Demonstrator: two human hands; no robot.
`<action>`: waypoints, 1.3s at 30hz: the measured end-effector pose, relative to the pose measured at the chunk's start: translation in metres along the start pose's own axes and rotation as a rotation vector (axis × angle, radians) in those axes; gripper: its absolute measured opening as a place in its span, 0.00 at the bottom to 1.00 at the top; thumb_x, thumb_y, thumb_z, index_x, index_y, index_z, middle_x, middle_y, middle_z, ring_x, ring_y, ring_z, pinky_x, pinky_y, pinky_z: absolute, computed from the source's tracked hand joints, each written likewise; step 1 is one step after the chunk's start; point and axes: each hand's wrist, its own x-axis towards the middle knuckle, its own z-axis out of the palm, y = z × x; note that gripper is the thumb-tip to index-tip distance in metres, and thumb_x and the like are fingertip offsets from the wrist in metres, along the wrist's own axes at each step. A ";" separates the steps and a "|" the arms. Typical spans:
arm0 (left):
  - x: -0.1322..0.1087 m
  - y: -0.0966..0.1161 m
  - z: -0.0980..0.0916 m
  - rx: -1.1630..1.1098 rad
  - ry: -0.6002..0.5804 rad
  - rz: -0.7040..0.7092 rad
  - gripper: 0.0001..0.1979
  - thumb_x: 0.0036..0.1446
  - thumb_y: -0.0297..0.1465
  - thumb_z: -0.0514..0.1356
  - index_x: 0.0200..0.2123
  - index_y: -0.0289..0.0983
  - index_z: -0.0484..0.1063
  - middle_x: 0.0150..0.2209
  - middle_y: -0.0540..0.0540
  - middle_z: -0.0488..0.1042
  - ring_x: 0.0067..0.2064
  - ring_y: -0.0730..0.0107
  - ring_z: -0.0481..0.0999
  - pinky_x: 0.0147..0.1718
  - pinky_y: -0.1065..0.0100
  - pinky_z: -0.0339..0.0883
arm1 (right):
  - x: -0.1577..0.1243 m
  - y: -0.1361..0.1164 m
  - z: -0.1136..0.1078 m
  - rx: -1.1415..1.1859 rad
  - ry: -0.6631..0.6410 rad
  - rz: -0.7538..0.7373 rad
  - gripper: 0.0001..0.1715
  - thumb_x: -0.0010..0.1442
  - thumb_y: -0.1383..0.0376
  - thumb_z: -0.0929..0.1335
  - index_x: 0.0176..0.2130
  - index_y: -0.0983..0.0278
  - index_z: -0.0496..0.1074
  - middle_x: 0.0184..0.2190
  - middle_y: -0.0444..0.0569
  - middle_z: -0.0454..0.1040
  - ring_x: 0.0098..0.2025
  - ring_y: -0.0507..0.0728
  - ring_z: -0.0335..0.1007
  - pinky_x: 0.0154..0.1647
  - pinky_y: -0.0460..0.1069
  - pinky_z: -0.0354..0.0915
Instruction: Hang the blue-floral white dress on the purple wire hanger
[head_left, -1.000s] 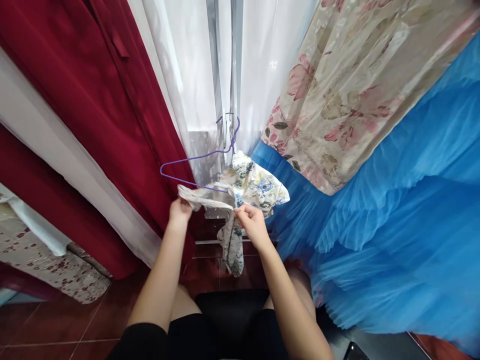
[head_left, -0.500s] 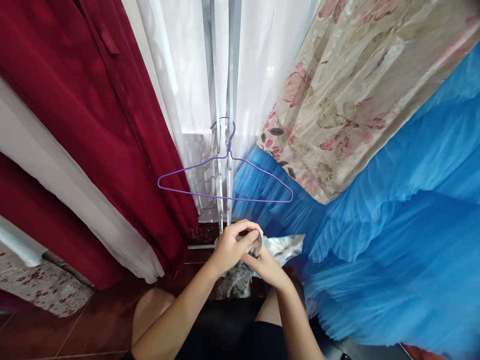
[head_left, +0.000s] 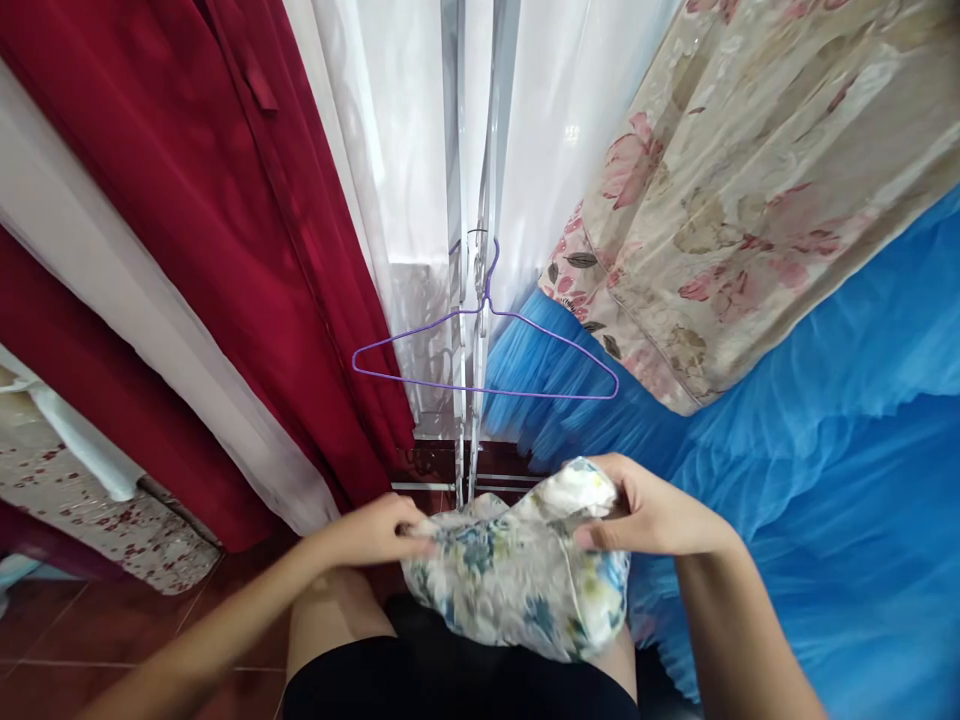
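Observation:
A crumpled piece of floral fabric (head_left: 510, 580), white with blue, green and yellow flowers, is stretched between my two hands above my lap. My left hand (head_left: 379, 530) pinches its left end. At the upper right, my right hand (head_left: 649, 505) grips it, thumb in front and fingers partly hidden behind the cloth. What kind of garment it is cannot be made out, and motion smears it slightly. Beyond my hands a bare purple hanger (head_left: 487, 390) hangs by its hook on a metal stand (head_left: 469, 420).
Long red cloth (head_left: 225, 250) and pale cloth (head_left: 187, 330) hang at the left. To the right hang a beige floral garment (head_left: 720, 220) and a full blue tulle skirt (head_left: 840, 500). White curtains (head_left: 412, 120) fall behind the stand. Dark red tiles (head_left: 150, 640) cover the floor.
My hands have moved apart from a close-together hold, spreading the floral fabric out between them. The whole view has shifted slightly, so the hanger and stand appear farther right.

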 end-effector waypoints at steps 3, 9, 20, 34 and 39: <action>-0.012 -0.019 -0.068 0.181 0.361 -0.072 0.15 0.53 0.40 0.69 0.20 0.40 0.74 0.24 0.48 0.70 0.34 0.62 0.68 0.39 0.67 0.57 | 0.014 0.002 -0.004 -0.162 0.163 -0.018 0.13 0.55 0.67 0.73 0.42 0.62 0.73 0.28 0.42 0.70 0.27 0.52 0.63 0.27 0.45 0.61; -0.017 -0.013 -0.173 0.286 0.792 -0.059 0.06 0.47 0.33 0.72 0.28 0.42 0.79 0.29 0.44 0.76 0.41 0.53 0.69 0.50 0.61 0.56 | 0.074 0.027 -0.017 -0.560 0.522 -0.164 0.47 0.50 0.76 0.65 0.68 0.63 0.58 0.19 0.37 0.67 0.21 0.53 0.59 0.24 0.46 0.56; 0.040 0.065 -0.190 0.321 1.001 0.181 0.18 0.68 0.39 0.52 0.48 0.38 0.78 0.47 0.42 0.80 0.44 0.57 0.76 0.46 0.65 0.64 | 0.103 0.044 -0.016 -0.775 0.594 -0.189 0.15 0.53 0.74 0.60 0.29 0.62 0.73 0.25 0.45 0.76 0.30 0.57 0.71 0.29 0.46 0.59; 0.077 0.067 -0.180 0.223 0.575 0.181 0.23 0.66 0.47 0.52 0.29 0.35 0.73 0.27 0.50 0.71 0.31 0.69 0.68 0.30 0.73 0.60 | 0.046 0.040 -0.056 -0.750 1.177 -0.285 0.50 0.53 0.69 0.66 0.72 0.67 0.50 0.29 0.48 0.79 0.26 0.57 0.67 0.32 0.51 0.64; 0.076 0.062 -0.193 -0.079 0.472 0.105 0.25 0.58 0.53 0.61 0.37 0.37 0.81 0.36 0.46 0.81 0.38 0.62 0.77 0.38 0.69 0.71 | 0.039 0.006 -0.103 -0.800 1.014 -0.226 0.24 0.51 0.66 0.68 0.48 0.69 0.80 0.28 0.50 0.79 0.27 0.56 0.69 0.30 0.49 0.62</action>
